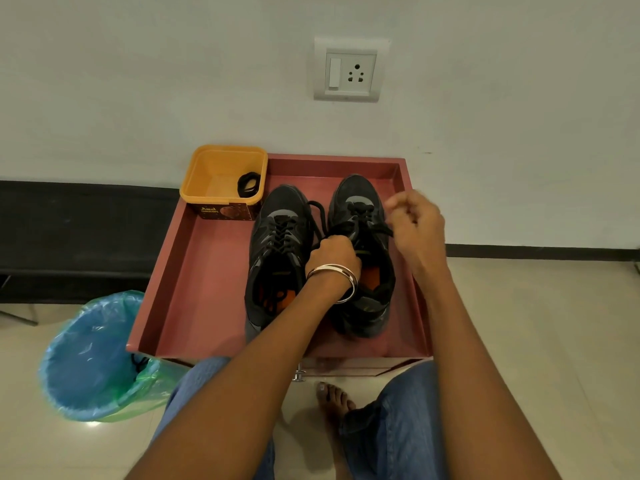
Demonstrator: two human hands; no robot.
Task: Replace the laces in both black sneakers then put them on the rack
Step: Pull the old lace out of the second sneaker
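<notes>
Two black sneakers stand side by side, toes toward the wall, in a reddish tray [207, 271]. The left sneaker [277, 244] is fully laced. My left hand [334, 252] grips the black lace over the tongue of the right sneaker [360, 209]. Just right of that shoe, my right hand [414, 220] pinches the other end of the same lace [381, 228], pulled taut across the eyelets. A loop of lace [317, 211] hangs between the shoes.
An orange tub [221, 178] at the tray's back left corner holds a coiled black lace [249, 184]. A bin with a blue liner [93, 355] stands on the floor at left, a black lace on its rim. The wall with a socket [349, 72] is behind.
</notes>
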